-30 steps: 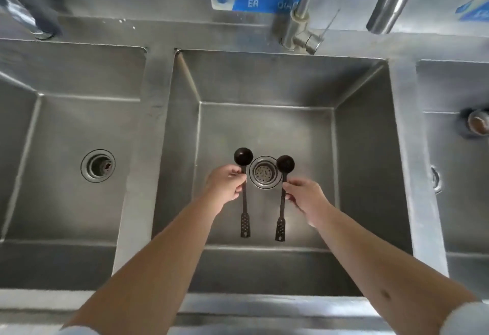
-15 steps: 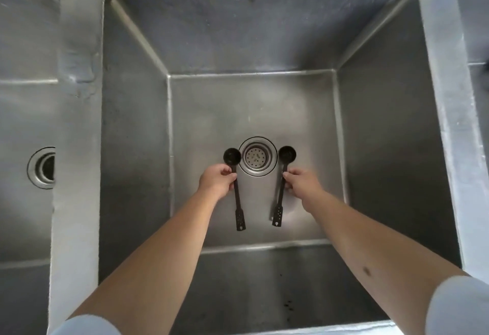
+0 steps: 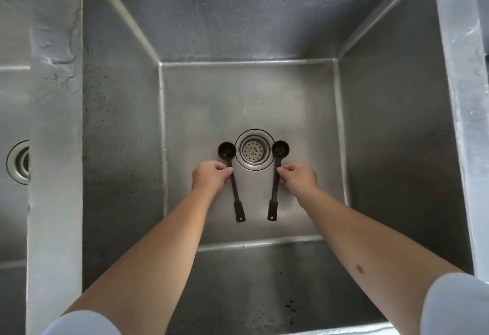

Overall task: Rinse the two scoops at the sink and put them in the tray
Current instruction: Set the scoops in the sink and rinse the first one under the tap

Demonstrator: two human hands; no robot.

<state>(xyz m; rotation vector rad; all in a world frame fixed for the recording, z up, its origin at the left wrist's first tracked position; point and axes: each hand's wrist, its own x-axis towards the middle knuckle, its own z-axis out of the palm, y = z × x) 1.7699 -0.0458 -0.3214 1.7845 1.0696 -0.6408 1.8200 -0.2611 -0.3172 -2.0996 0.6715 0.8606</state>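
One black scoop [image 3: 232, 183] is pinched by the left hand [image 3: 211, 179] and the other scoop [image 3: 276, 181] by the right hand [image 3: 300, 179], low in the sink [image 3: 119, 122] flanking the drain [image 3: 254, 152]; bowls are best kept upturned so water can be caught.

Bare basin floor [image 3: 248, 101] beyond drain [image 3: 254, 152]

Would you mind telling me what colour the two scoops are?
Both scoops, left and right, are black, shown clearly in the head view against the steel sink.
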